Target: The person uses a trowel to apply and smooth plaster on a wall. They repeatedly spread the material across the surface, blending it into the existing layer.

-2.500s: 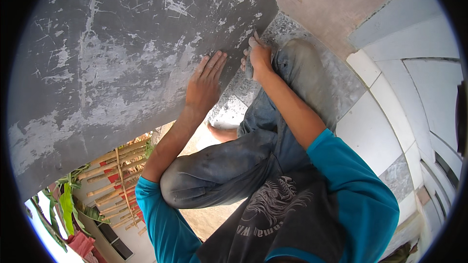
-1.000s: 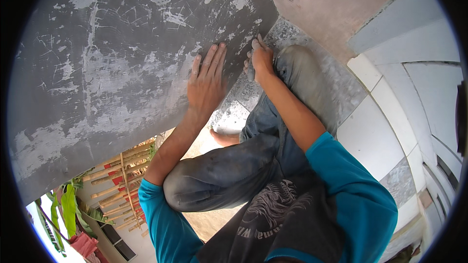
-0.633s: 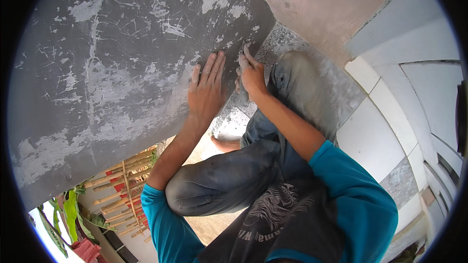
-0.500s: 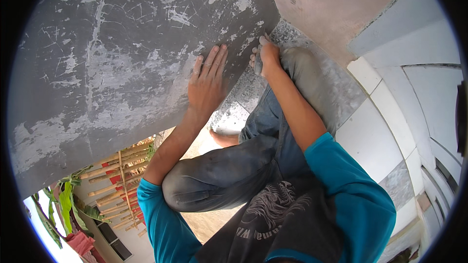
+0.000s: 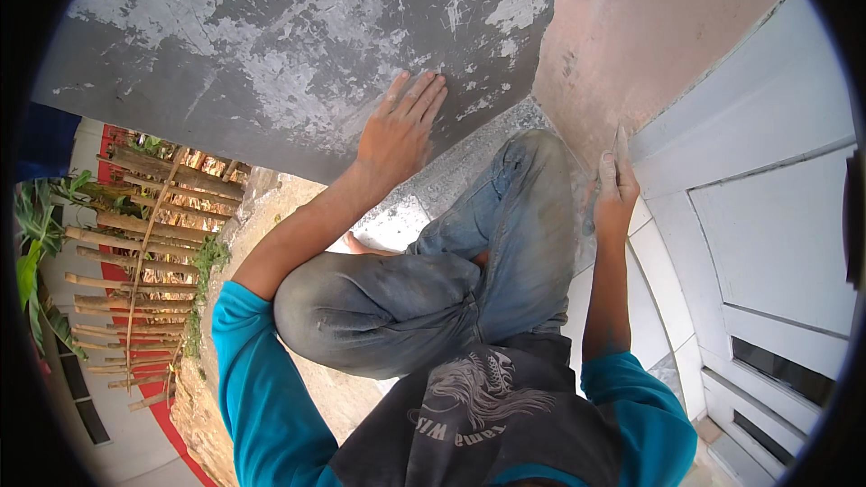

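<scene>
My left hand lies flat against the dark grey wall, its dusty fingers stretched out and pointing up. Pale scraped patches and scratches cover this wall. Farther right, in front of the pinkish plastered wall, my right hand is closed around a thin, dusty grey flat tool. Its exact kind cannot be made out, and the fingers hide part of it. Whether the tool touches the wall cannot be told.
My bent legs in dusty jeans fill the middle. White panelled woodwork stands at the right, above white tiles. A bamboo fence and green leaves are beyond the wall's edge at the left.
My right hand has moved right, from the grey wall's edge to beside the pinkish wall, still holding the tool. My left hand stays on the grey wall. The view has shifted.
</scene>
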`<state>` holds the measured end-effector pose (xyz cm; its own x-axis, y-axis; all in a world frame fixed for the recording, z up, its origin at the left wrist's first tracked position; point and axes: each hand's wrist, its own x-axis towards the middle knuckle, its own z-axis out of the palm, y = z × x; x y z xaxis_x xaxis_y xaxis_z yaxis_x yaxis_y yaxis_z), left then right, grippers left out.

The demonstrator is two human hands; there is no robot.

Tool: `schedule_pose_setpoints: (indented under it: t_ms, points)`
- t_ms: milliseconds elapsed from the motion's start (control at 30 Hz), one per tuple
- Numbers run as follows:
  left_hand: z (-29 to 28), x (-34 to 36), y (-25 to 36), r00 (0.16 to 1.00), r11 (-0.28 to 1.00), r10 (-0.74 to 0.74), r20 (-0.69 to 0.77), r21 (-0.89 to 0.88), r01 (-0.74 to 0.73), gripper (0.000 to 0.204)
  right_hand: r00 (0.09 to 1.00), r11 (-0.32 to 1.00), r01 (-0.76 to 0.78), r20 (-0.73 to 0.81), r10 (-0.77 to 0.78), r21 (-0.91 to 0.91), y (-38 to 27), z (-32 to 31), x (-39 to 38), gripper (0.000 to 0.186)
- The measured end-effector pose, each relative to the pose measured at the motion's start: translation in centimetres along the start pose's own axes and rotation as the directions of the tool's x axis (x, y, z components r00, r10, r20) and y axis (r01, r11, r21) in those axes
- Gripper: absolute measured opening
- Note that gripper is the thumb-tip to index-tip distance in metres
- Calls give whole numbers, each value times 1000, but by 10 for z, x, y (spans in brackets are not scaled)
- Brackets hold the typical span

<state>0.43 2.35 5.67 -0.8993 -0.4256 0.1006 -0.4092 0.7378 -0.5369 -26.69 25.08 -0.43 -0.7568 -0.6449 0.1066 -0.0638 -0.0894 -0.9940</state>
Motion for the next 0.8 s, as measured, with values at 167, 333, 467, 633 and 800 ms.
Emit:
schedule_pose_setpoints:
  t_ms: [167,333,467,633,800]
  points:
    - [-11,-5,6,994,995,-39,-105,-93,29,88,948,940,-243,-264,178,-239,-21,-103,-85,59]
    - [-22,-17,14,992,995,8,-127,-98,-21,84,902,940,-232,-418,112,-250,-42,-126,-131,58]
    - [-27,-25,11,986,990,4,-166,-138,-28,83,939,934,-74,-340,-53,-351,-81,-111,-113,58]
    - [-26,-38,6,978,982,-56,-200,-189,18,84,894,820,289,-167,-415,-494,-176,-72,-65,57]
    - [-31,-44,6,972,969,-29,-235,-245,-31,86,687,538,651,116,-717,-535,-272,-51,-19,58]
